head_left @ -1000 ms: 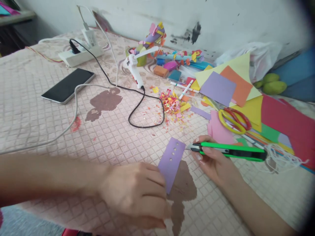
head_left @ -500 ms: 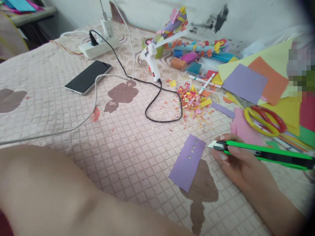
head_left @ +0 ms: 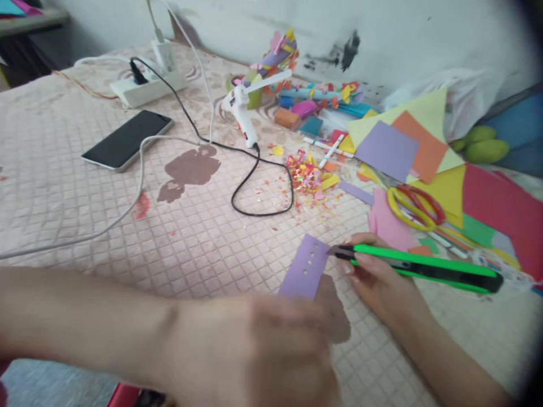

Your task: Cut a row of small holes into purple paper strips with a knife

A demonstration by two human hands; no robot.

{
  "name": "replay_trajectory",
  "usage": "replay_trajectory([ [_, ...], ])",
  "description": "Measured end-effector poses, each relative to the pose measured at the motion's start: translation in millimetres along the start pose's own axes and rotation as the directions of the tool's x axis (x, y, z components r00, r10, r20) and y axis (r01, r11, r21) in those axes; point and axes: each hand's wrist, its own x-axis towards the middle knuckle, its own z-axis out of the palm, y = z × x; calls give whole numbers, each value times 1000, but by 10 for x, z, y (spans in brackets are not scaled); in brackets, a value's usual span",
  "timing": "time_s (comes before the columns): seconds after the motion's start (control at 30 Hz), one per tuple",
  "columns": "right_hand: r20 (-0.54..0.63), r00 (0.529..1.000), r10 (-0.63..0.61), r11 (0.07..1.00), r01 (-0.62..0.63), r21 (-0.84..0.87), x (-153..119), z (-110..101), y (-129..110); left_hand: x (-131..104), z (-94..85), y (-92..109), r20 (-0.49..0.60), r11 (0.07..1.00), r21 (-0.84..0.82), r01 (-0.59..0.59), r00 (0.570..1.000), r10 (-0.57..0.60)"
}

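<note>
A purple paper strip (head_left: pixel 300 271) with a row of small holes lies on the quilted cloth. My left hand (head_left: pixel 263 350), blurred by motion, is over the strip's lower end; its fingers are smeared, and whether they touch or hold the paper cannot be made out. To the right, my right hand (head_left: pixel 382 282) is closed around a green and black utility knife (head_left: pixel 428 270). The knife's dark tip points left, close to the strip's upper right edge.
A glue gun (head_left: pixel 244 116) with a looped black cord stands beyond paper scraps (head_left: pixel 307 172). Scissors (head_left: pixel 409 209) and coloured sheets (head_left: pixel 388 150) lie at the right. A phone (head_left: pixel 129 138) and power strip (head_left: pixel 146 87) are at the left.
My left hand has come into view over the purple strip's lower end. The knife's tip now looks dark instead of pale and is nearer the strip. The whole view has shifted somewhat.
</note>
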Motion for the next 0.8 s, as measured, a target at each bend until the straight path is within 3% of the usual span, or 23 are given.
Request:
replay_trajectory([
  [0.03, 5, 1000, -4, 1000, 5, -14, -27, -2, 17, 189, -167, -261, 7, 995, -68, -67, 998, 68],
  [0.07, 21, 999, -25, 999, 26, -37, -55, -11, 35, 329, -286, -467, -36, 994, -108, 7, 999, -11],
  [0.1, 27, 998, -55, 996, 56, -70, -83, -25, 55, 421, -357, -616, -121, 977, -135, 164, 976, -180],
  [0.17, 43, 997, -71, 985, 77, -153, -126, -67, 93, 482, -370, -765, -131, 934, -201, 295, 937, -324],
  [0.3, 58, 994, -88, 976, 98, -192, -137, -122, 133, 395, -167, -710, -105, 933, -169, 316, 936, -336],
  [0.4, 19, 996, -87, 980, 89, -180, -110, -98, 120, 363, -69, -628, -19, 934, -155, 321, 945, -328],
  [0.6, 7, 997, -82, 988, 82, -128, -93, -17, 61, 367, -77, -635, 112, 929, -171, 328, 943, -312],
  [0.8, 91, 979, -183, 958, 199, -208, -118, -89, 95, 345, -159, -760, 176, 923, -288, 257, 961, -213],
])
